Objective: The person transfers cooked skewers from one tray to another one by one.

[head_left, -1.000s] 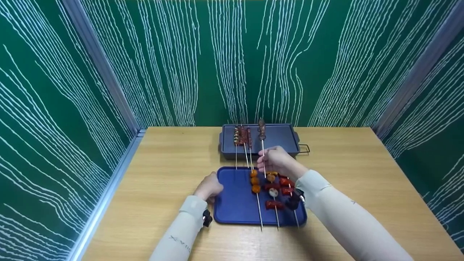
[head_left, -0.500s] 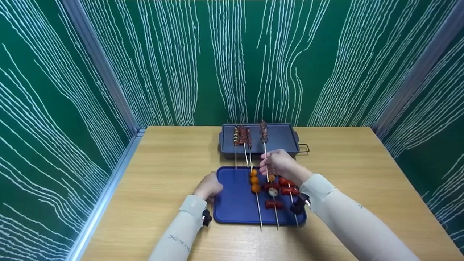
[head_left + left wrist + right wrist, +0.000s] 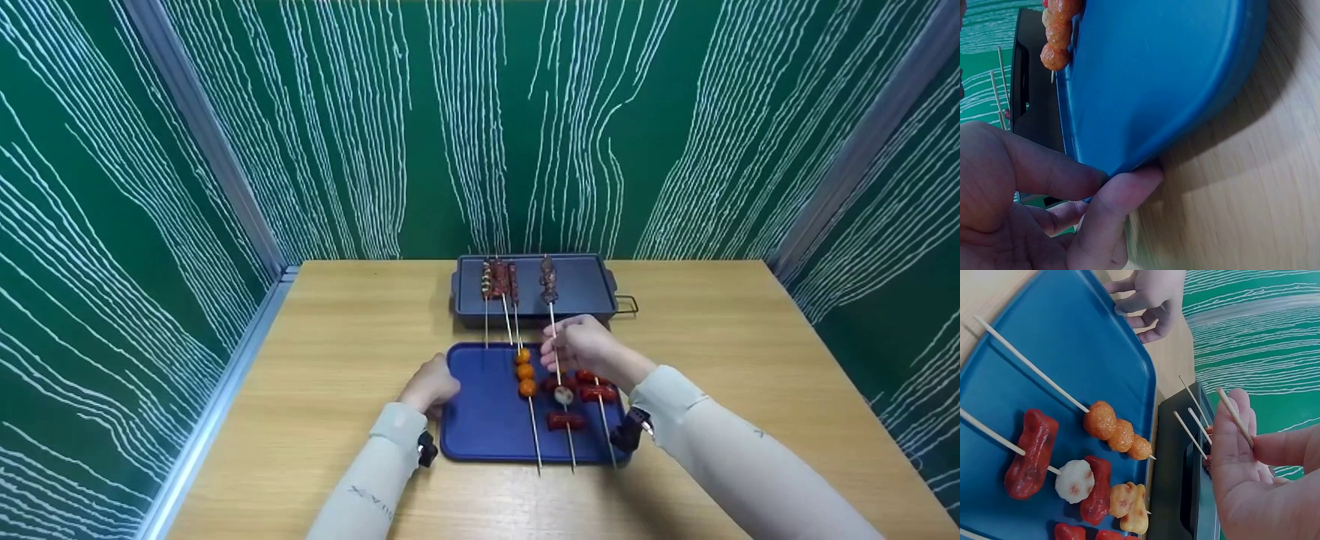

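My right hand (image 3: 589, 343) pinches the stick of a meat skewer (image 3: 549, 279) between thumb and fingers. The meat end lies over the right half of the dark griddle pan (image 3: 585, 289); whether it touches the surface I cannot tell. My left hand (image 3: 431, 382) grips the blue tray (image 3: 480, 420) at its left edge, and the left wrist view has thumb and finger pinching the rim near a corner. On the tray lie an orange ball skewer (image 3: 526, 371), a mixed skewer (image 3: 565, 421) with red sausage and a white piece, and a red sausage skewer (image 3: 598, 394).
Several meat skewers (image 3: 500, 279) lie side by side on the pan's left part, sticks jutting toward the tray. A wire handle (image 3: 628, 304) sticks out from the pan's right side. Green walls with white lines enclose the wooden table (image 3: 337, 360).
My right hand has moved slightly right and toward the front, drawing the meat skewer along and lowering its tip over the pan. The left hand and tray stay in place.
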